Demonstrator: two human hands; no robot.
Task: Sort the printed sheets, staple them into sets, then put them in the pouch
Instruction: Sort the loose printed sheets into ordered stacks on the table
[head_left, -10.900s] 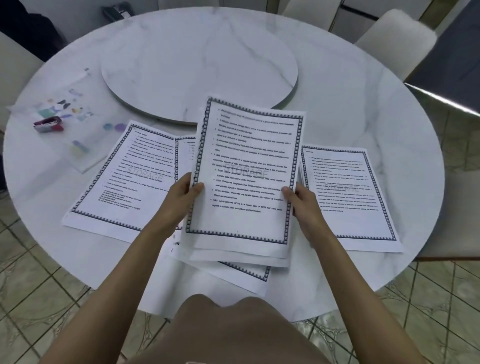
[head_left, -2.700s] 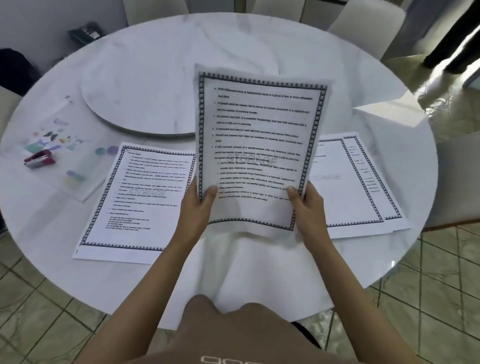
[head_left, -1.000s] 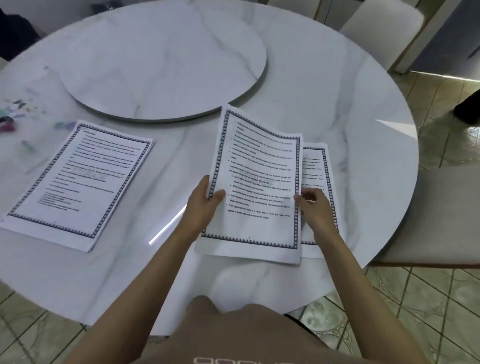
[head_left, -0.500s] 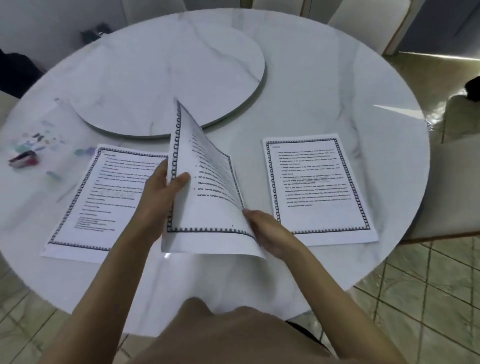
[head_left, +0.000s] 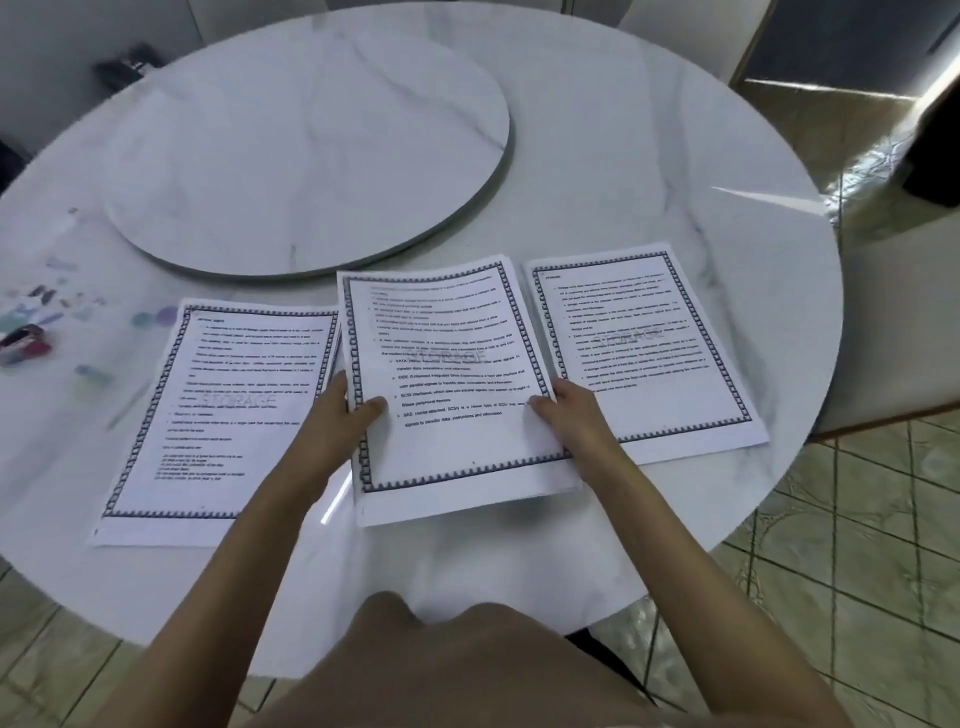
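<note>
Three piles of bordered printed sheets lie side by side on the white marble table (head_left: 649, 156). My left hand (head_left: 343, 415) pinches the left edge of the middle pile (head_left: 447, 374), thumb on top. My right hand (head_left: 571, 415) grips its right edge the same way. The left pile (head_left: 228, 415) and the right pile (head_left: 639, 348) lie flat, untouched. A red stapler (head_left: 23, 343) sits at the far left on a clear pouch (head_left: 78, 332) printed with coloured shapes.
A round marble turntable (head_left: 311, 135) fills the table's middle behind the piles. A dark object (head_left: 122, 67) sits at the back left edge. Chairs stand at the right (head_left: 893, 322) and at the back. Tiled floor surrounds the table.
The held sheets, curled and tilted up half a second ago, now lie nearly flat between the left and right piles. My right hand has shifted from the bottom edge to the right edge.
</note>
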